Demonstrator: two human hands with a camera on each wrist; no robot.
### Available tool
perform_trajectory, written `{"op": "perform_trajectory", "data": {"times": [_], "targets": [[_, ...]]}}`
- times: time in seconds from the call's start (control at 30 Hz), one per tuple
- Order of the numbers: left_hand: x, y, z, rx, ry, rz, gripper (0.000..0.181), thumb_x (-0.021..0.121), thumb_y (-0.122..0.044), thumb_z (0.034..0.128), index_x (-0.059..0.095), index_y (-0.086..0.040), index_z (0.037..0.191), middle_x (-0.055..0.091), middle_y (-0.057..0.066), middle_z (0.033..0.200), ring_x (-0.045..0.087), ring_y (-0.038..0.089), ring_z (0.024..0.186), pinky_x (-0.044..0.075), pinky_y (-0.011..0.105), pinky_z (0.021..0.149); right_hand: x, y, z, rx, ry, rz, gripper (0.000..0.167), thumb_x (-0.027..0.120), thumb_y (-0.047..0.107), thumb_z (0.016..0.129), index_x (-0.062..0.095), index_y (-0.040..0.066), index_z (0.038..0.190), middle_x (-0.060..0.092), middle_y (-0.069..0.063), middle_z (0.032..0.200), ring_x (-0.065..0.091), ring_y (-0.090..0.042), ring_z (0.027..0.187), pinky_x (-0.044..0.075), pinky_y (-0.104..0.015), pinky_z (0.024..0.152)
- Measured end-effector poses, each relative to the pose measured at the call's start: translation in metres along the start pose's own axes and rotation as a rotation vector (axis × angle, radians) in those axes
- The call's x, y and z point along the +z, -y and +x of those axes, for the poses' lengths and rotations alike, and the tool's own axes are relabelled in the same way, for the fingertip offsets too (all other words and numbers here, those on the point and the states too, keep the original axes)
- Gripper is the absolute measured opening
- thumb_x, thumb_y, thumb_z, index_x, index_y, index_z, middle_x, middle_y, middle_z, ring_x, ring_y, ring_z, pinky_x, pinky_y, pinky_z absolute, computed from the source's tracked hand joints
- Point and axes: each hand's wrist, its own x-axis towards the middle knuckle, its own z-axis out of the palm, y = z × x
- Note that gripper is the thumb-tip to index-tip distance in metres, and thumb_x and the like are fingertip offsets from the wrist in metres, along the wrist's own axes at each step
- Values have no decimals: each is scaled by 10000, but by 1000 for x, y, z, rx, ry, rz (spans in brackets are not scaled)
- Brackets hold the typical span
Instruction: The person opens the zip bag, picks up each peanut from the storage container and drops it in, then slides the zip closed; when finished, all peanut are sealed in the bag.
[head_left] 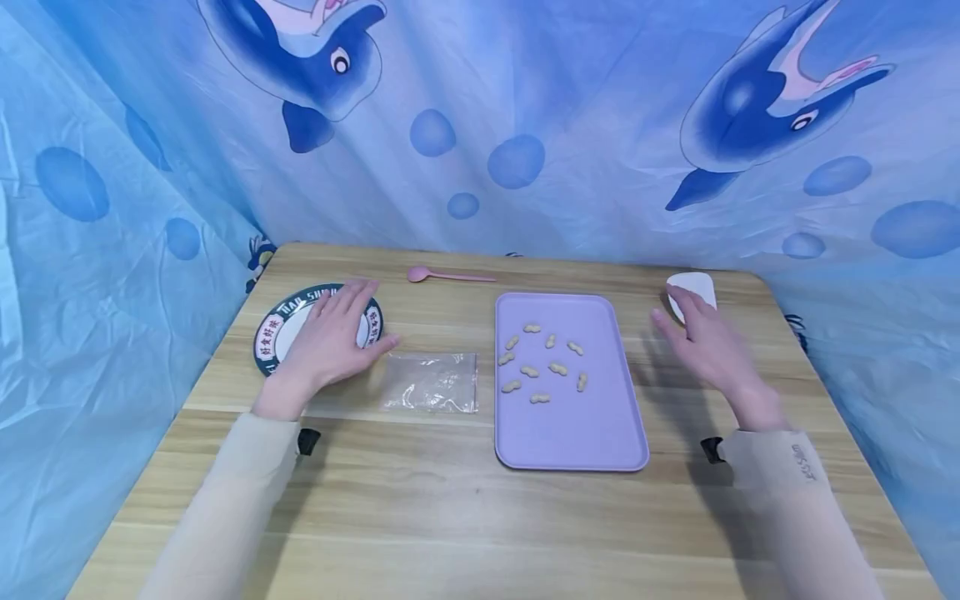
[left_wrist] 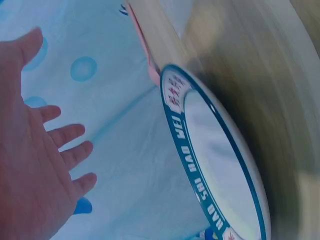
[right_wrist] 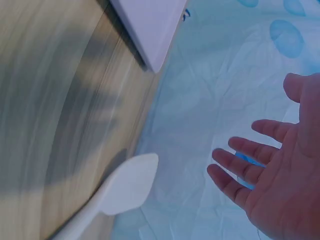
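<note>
- A person's left hand (head_left: 335, 340), fingers straight and parted, thumb held wide, hovered over a round plate (head_left: 267, 337) near the far left corner of the worktop (head_left: 420, 517); its fingertips pointed at the far edge.
- The plate lay flat, its dark rim lettered; being round, it had no long axis.
- The right hand (head_left: 708, 348), slightly blurred, reached toward the far right corner, fingers extended and holding nothing, thumb apart.
- Just beyond those fingers sat a white spatula-like piece (head_left: 693, 287), its broad end toward the far edge. The right wrist view showed it tapering to a narrower length; overhead, the hand hid part of it.
- Between the hands, a purple tray (head_left: 573, 433) ran lengthwise from far edge to near edge, its near end angled slightly right.
- Ten peanuts (head_left: 557, 368) lay scattered on it, pointing various ways, mostly in its far left part.
- A clear plastic bag (head_left: 430, 383), longer from left to right, rested between plate and tray.
- A pink spoon (head_left: 459, 277) lay along the far edge, bowl leftward, handle rightward.
</note>
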Motion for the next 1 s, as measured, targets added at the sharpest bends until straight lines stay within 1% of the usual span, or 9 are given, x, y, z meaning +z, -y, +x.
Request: {"op": "perform_trajectory", "data": {"times": [0.13,0.27,0.37,0.47,0.57,0.7,0.83,1.0], "targets": [[8,-9,5,41,37,-29,989,618,-649,874,253,-41,1563,263,184,1601,222,396,1463,132,582,1179,7,7,2,-14,4,71,676,449,457,1043,356,-36,1497,393,-290,1480,404,-485,1307,347,-643,1010],[17,-20,9,101,93,-88,1014,669,-632,848,253,-49,1566,243,170,1613,221,383,1468,134,578,1181,20,10,5,-53,-17,149,597,531,365,1031,431,-60,1438,482,-294,1393,504,-473,1187,428,-612,933],[22,-28,11,136,122,-124,1025,707,-616,825,268,-60,1565,243,164,1615,237,374,1464,145,589,1175,29,13,7,-71,-23,175,558,581,321,1012,473,-61,1403,533,-287,1339,535,-469,1158,454,-598,917],[27,-37,12,159,139,-144,1042,742,-612,793,294,-62,1556,259,157,1610,254,360,1460,163,582,1174,38,16,8,-66,-8,189,539,605,308,999,497,-47,1389,562,-256,1317,560,-441,1140,472,-577,904],[34,-45,14,180,166,-144,1065,772,-609,764,309,-61,1550,268,152,1607,262,354,1458,174,568,1177,47,21,10,-72,0,215,504,623,283,990,530,-47,1360,598,-249,1268,602,-409,1078,497,-551,870],[47,-55,15,195,203,-123,1089,800,-621,720,333,-84,1545,302,136,1596,291,341,1448,206,549,1174,58,32,14,-110,0,266,432,661,203,969,579,-71,1293,648,-265,1166,651,-372,960,532,-514,805],[59,-64,17,207,238,-115,1083,812,-631,693,369,-111,1533,347,120,1576,319,328,1436,226,536,1169,66,43,16,-116,13,304,391,690,156,945,609,-65,1257,680,-221,1096,661,-323,888,543,-462,769],[69,-76,18,203,309,-96,1089,824,-629,671,369,-155,1539,356,84,1573,318,313,1437,205,518,1180,71,58,16,-115,50,336,372,707,147,930,623,-49,1236,693,-168,1008,657,-286,837,532,-395,741]]}}
